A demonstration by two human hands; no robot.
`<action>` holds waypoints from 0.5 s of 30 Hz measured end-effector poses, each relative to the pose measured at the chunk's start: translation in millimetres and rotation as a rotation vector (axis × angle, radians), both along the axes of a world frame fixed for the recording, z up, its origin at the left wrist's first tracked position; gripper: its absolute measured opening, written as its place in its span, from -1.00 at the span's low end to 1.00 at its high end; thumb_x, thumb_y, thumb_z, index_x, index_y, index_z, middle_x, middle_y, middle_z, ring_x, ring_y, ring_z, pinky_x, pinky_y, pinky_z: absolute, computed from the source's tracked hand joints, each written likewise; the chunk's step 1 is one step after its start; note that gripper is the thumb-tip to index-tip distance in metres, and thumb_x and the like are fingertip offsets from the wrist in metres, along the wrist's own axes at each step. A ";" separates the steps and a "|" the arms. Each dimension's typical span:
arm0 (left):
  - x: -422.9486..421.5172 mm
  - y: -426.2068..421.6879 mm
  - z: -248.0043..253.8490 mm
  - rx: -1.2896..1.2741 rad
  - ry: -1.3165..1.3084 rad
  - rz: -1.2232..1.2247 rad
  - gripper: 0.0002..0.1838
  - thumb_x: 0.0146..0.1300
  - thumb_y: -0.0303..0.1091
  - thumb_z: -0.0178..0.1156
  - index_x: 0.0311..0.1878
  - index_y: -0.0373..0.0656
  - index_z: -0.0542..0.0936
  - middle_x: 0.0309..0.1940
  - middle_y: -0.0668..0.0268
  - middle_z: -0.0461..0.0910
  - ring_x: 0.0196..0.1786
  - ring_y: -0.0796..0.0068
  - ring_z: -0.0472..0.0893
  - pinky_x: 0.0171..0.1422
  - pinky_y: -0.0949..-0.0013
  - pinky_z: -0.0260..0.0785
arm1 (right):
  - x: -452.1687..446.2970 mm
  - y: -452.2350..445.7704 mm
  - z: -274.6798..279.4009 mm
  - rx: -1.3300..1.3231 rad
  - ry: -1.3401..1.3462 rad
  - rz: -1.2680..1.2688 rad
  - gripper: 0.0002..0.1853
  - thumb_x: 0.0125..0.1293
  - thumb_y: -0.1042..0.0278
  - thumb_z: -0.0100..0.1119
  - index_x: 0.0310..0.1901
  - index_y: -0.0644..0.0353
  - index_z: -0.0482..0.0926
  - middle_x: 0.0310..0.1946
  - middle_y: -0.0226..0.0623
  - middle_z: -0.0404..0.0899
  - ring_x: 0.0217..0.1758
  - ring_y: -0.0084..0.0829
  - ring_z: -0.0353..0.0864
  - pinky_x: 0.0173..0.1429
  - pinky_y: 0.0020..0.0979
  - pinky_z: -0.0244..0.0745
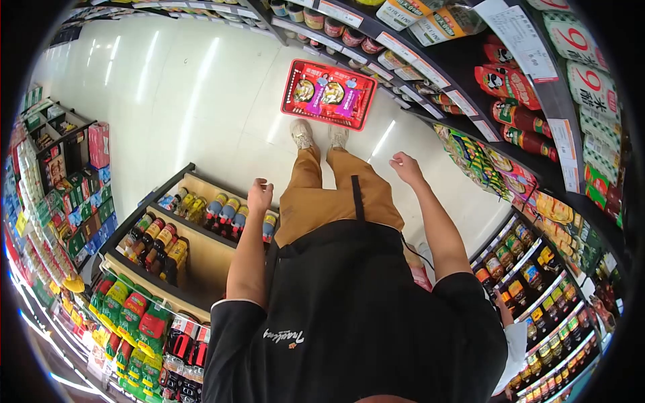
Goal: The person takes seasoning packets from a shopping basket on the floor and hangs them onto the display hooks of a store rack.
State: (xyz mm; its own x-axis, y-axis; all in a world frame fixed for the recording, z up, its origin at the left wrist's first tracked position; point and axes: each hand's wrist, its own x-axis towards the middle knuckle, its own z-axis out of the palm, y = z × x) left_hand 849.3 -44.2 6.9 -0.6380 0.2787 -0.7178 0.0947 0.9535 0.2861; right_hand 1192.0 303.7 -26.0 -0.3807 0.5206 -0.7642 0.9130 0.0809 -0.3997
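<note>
My left hand (pixel 260 195) hangs in the air beside my left thigh with loosely bent fingers and nothing visible in it. It is nearest to a wooden shelf (pixel 208 269) of bottles, apart from it. My right hand (pixel 407 168) is held out past my right leg, fingers slightly curled, with nothing visible in it. In front of my shoes stands a red shopping basket (pixel 287 101) on the floor. Two red and purple food packs (pixel 334 93) with noodle-like pictures lie side by side in it. Neither hand touches the basket.
Tall shelving (pixel 420 64) with jars and packets runs along the front right. Sauce pouches (pixel 507 84) fill the shelf on the right, with jars (pixel 524 275) behind it. Green bottle packs (pixel 134 312) stand at the lower left. Part of another person's white sleeve (pixel 514 352) shows behind me.
</note>
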 end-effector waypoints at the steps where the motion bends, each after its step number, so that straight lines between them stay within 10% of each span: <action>1: 0.1 -4.0 1.7 0.026 0.023 0.035 -0.56 0.17 -0.15 0.16 0.04 -0.23 0.53 -0.19 0.06 0.69 -0.14 0.09 0.68 0.00 0.18 0.48 | -4.3 1.0 -8.1 -0.023 0.008 0.013 -0.54 0.25 0.01 0.21 0.02 0.19 0.56 -0.07 -0.17 0.66 0.02 -0.20 0.63 0.10 -0.26 0.50; 15: -30.1 -26.4 -43.5 0.129 -0.027 -0.169 -0.63 0.20 -0.12 0.14 -0.07 -0.21 0.60 -0.21 0.03 0.67 -0.12 0.02 0.65 0.01 0.13 0.47 | -32.1 -40.6 5.8 0.014 0.115 -0.140 -0.59 0.24 0.05 0.25 -0.05 0.21 0.57 -0.20 -0.20 0.67 -0.15 -0.34 0.66 -0.02 -0.37 0.52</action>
